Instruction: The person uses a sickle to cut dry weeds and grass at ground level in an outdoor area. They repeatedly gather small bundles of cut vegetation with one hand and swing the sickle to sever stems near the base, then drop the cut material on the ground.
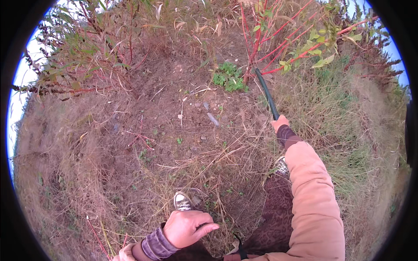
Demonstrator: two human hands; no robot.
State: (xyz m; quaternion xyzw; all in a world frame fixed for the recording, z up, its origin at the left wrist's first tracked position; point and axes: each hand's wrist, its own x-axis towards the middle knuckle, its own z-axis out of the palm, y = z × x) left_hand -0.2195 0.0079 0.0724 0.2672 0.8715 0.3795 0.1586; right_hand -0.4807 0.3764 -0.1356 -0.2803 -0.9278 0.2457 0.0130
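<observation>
My right hand (281, 124) grips the near end of a dark green tool handle (267, 93). The handle slants forward to the base of a tall weed with branching red stems (256, 49). No blade can be made out at the far end. A leafy green clump (229, 77) grows just left of that base. Low in front of my body, my left hand (189, 226) has its back towards me, with the thumb pointing right. Its palm and most of its fingers are hidden, and nothing shows protruding from it.
Dry grass and bare soil (163, 111) with small stones (213, 119) lie ahead. More tall weeds (107, 55) stand at the upper left. Cut red stalks (98, 236) are at the lower left. My left sneaker (183, 201) and right shoe (281, 165) are among straw.
</observation>
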